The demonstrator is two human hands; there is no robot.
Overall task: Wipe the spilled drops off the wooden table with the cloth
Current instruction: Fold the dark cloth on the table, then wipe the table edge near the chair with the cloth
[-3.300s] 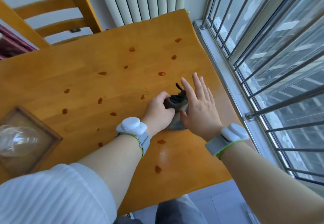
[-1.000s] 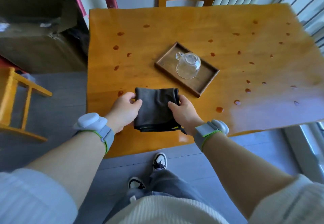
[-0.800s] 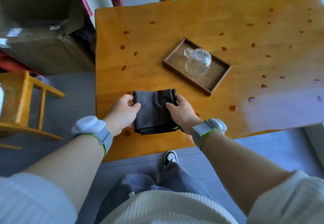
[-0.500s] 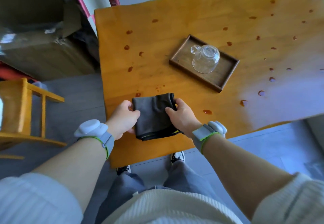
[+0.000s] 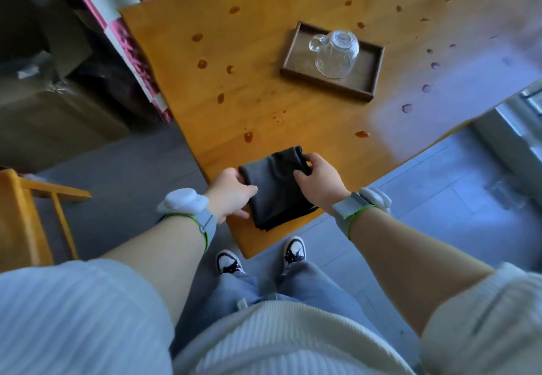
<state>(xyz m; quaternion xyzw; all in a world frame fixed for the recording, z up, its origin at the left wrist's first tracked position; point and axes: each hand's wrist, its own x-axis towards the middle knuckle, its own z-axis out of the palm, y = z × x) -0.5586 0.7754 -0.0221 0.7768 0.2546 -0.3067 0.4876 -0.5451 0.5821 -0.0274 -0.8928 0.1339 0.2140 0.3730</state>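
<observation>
A folded dark grey cloth (image 5: 275,187) lies flat near the front corner of the wooden table (image 5: 258,52). My left hand (image 5: 230,194) grips its left edge and my right hand (image 5: 321,179) grips its right edge. Brown drops dot the tabletop: one drop (image 5: 248,137) sits just beyond the cloth, another drop (image 5: 362,134) to the right of it, and several more spread toward the far side. Part of the cloth's right edge is hidden under my right hand.
A dark wooden tray (image 5: 366,81) holds an upturned glass cup (image 5: 337,53) mid-table. A cardboard box (image 5: 52,110) stands on the floor at left, beside a yellow wooden chair (image 5: 23,213). My shoes (image 5: 261,257) stand under the table's front corner.
The view has swung so the table now looks rotated. Both hands still hold the cloth, now at the table's front corner, with one drop now uncovered just beyond it.
</observation>
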